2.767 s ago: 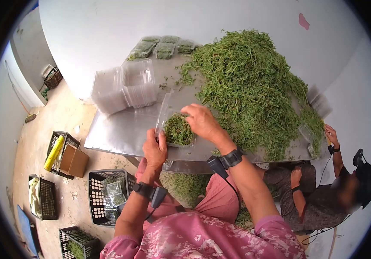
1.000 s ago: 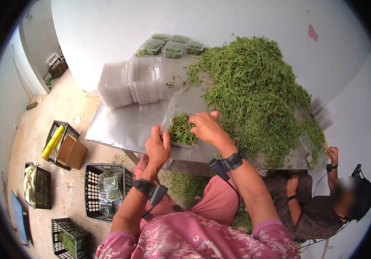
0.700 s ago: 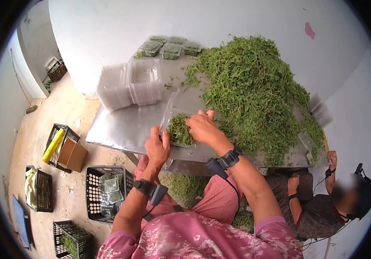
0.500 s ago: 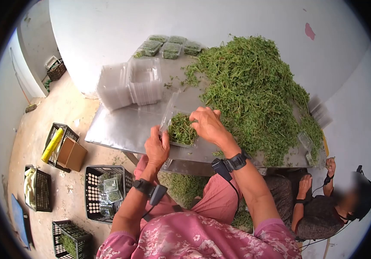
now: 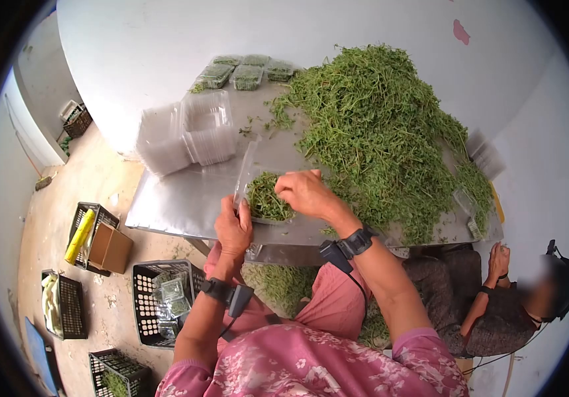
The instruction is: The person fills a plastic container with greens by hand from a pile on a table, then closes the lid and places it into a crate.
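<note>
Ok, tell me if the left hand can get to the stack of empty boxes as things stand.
Probably yes. The left hand grips the near edge of the box of greens; the stack of empty boxes stands beyond it on the table, with only bare tabletop between.

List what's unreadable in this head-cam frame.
Head view only:
- clear container: right side hidden under the right hand.
- its fingertips: curled under, so any grip on greens is hidden.
- packed boxes at the far end: too small to judge fill.
- floor crate, bottom left: cut by the lens edge.
</note>
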`<state>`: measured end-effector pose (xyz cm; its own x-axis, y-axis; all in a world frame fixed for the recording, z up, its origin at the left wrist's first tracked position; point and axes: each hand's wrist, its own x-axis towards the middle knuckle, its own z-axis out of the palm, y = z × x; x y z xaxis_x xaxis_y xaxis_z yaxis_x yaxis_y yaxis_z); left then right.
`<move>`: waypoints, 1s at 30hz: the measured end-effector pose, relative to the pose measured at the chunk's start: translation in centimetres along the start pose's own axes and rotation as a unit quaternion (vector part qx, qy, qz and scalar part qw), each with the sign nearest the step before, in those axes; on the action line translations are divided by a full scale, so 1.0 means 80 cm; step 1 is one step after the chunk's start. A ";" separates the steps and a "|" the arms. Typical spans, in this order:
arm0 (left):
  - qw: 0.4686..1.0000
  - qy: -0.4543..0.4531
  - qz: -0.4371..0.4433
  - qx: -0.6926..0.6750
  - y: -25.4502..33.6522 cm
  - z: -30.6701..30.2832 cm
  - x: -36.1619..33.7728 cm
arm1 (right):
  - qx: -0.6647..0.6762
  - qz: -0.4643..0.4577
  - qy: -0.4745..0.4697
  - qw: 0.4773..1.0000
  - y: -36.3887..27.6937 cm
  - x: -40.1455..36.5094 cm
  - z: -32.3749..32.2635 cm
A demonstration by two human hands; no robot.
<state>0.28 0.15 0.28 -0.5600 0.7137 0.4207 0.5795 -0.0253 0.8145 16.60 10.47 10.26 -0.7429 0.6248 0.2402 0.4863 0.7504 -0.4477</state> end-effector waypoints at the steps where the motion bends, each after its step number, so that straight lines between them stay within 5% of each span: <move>1: 1.000 0.000 0.004 0.008 -0.003 0.000 -0.001 | 0.020 0.001 0.046 0.999 0.005 -0.004 -0.011; 10: 1.000 0.012 0.023 0.011 -0.002 0.000 0.000 | -0.043 0.262 0.016 0.964 0.112 -0.044 -0.043; 13: 1.000 0.002 0.016 0.018 -0.002 0.000 0.000 | -0.103 0.262 0.051 0.958 0.124 -0.051 -0.031; 16: 1.000 -0.005 0.004 0.023 -0.001 -0.001 0.001 | -0.080 0.297 -0.035 0.951 0.143 -0.049 -0.031; 25: 1.000 0.006 0.017 0.010 0.003 -0.001 0.001 | 0.025 0.281 0.068 0.957 0.144 -0.085 -0.088; 30: 1.000 0.008 0.022 0.003 0.007 -0.003 0.000 | -0.133 0.313 -0.002 0.940 0.156 -0.123 -0.124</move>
<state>0.48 0.00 0.83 -0.5443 0.7001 0.4622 0.6065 -0.0523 0.7934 34.54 15.87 10.88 -0.2742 0.9617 -0.0031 0.9264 0.2633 -0.2694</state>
